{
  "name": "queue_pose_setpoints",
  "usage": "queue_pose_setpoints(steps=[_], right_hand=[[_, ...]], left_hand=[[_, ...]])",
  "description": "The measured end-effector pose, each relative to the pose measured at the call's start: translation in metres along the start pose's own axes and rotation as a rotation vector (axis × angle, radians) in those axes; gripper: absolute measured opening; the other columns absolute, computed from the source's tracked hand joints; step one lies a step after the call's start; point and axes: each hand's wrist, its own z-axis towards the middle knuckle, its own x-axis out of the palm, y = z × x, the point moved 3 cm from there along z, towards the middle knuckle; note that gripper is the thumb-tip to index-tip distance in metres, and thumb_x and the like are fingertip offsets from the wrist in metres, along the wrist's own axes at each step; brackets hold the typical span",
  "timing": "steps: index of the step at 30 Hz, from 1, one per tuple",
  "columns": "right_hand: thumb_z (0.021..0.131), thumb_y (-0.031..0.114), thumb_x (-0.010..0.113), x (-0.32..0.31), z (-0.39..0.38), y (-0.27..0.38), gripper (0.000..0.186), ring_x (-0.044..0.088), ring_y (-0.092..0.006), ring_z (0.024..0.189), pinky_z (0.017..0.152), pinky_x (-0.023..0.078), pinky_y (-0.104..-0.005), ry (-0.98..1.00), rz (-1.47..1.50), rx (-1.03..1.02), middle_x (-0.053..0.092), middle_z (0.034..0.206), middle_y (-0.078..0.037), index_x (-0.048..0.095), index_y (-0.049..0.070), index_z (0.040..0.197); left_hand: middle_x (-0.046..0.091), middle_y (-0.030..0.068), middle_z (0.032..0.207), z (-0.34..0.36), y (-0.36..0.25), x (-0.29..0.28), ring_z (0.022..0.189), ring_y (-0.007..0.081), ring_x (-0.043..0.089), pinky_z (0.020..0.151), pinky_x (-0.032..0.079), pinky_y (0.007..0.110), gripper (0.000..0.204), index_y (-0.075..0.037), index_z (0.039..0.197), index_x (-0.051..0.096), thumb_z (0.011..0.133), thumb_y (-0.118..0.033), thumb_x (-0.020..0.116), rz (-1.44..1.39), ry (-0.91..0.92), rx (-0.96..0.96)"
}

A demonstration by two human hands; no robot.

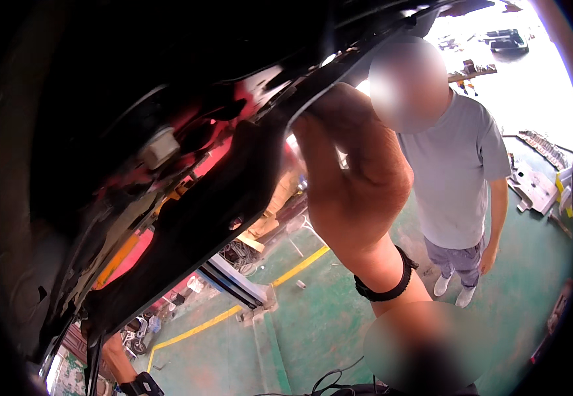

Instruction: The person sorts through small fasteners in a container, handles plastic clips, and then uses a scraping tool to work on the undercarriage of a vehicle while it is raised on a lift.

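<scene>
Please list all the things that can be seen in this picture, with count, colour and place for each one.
car underside: one, black with red parts, upper left, overhead
floor: one, green, lower middle and right
floor line: one, yellow, running across the floor under the car
bystander: one person, grey shirt, grey trousers, white shoes, standing at right
metal parts: several, grey, on the floor at far right
cables: a few, black, bottom edge
wristband: one, black, on the right wrist
left hand: one, lower left, under the car's edge; grip unclear
right hand: one, centre, raised, fingers on the car's edge
</scene>
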Motion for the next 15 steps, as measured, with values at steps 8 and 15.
queue_pose_setpoints(steps=[8,15], right_hand=[[0.082,-0.007,0.075,0.001,0.004,0.001,0.024,0.073,-0.0162,0.077,0.071,0.055,-0.0245,0.004,-0.021,-0.04,0.073,0.089,-0.009,0.066,-0.003,0.103],[0.082,-0.006,0.076,0.0,0.015,-0.01,0.023,0.073,-0.0152,0.075,0.069,0.054,-0.0243,0.012,-0.109,-0.045,0.071,0.088,-0.009,0.066,-0.002,0.103]], left_hand=[[0.034,0.0024,0.072,-0.01,0.023,0.009,0.056,0.0126,0.029,0.049,0.024,0.028,0.016,-0.001,0.09,0.05,0.095,-0.016,0.054,0.216,-0.225,0.213],[0.037,0.0035,0.076,0.044,-0.011,-0.043,0.057,0.0121,0.029,0.05,0.023,0.027,0.023,0.004,0.108,0.052,0.096,-0.015,0.056,1.913,0.471,1.235]])
